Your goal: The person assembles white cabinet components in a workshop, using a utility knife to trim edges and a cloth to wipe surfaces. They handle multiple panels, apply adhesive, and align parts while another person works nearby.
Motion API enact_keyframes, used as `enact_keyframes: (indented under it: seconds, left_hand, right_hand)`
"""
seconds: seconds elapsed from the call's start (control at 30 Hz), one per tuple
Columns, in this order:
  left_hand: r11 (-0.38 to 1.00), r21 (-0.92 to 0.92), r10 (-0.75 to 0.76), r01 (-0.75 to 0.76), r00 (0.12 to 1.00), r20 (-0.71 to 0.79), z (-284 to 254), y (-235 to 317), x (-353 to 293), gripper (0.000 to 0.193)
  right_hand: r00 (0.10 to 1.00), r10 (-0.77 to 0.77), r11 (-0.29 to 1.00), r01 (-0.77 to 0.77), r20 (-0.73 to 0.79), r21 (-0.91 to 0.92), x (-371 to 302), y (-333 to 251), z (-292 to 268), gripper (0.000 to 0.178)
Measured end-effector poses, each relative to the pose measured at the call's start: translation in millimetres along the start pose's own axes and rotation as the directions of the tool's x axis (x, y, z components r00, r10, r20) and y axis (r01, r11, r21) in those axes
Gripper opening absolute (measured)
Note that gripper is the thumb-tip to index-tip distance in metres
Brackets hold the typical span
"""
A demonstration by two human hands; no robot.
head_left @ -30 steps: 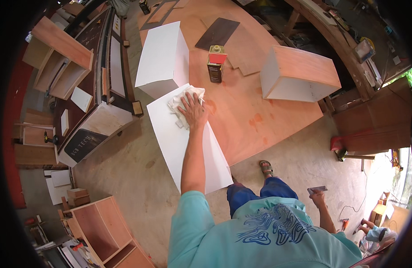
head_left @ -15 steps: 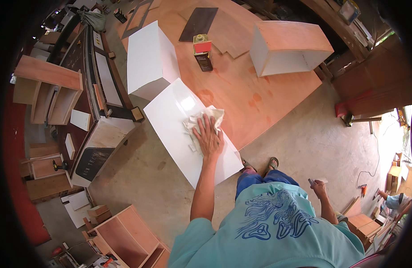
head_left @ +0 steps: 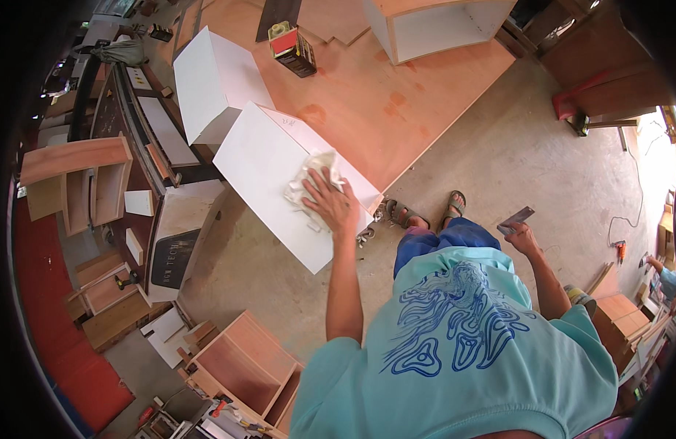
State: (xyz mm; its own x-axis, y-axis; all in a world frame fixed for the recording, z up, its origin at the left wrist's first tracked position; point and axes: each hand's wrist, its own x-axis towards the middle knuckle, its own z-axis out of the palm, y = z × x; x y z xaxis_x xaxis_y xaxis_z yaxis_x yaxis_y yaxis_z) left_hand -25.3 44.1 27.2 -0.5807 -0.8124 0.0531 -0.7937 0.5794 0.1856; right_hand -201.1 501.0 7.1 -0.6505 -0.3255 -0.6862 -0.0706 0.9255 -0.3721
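Cloth (head_left: 297, 189) lies on the white box (head_left: 257, 164) beneath the left hand (head_left: 332, 205), flat, fingers spread, arm (head_left: 345, 289) outstretched. The right hand (head_left: 521, 236), out sideways, grips a scraper (head_left: 523, 215).

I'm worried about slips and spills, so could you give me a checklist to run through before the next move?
1. Left hand on the cloth: ok, spread over it.
2. Cloth on the nearer white box: ok, against its upper face.
3. Scraper kept off the box: ok, the right hand holds it out to the side.
4. Can apart from the cloth: ok, it stands farther back on the table.
5. Can tightly closed: cannot tell.
6. No scraps beside the left sandal: not ok, some lie there.
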Motion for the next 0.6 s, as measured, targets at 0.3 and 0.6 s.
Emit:
enact_keyframes:
  seconds: [0.3, 0.6]
  left_hand:
    - [0.928, -0.048, -0.371, 0.369, 0.927, -0.056, -8, -64, -30, 0.064]
    - [0.976, -0.119, -0.179, 0.183, 0.983, 0.045, -1, 4, -59, 0.068]
  right_hand:
    - [0.999, 0.013, 0.994, -0.018, 0.042, 0.112, 50, 25, -8, 0.057]
    - [0.998, 0.003, 0.986, 0.008, -0.063, 0.166, 56, 68, -56, 0.06]
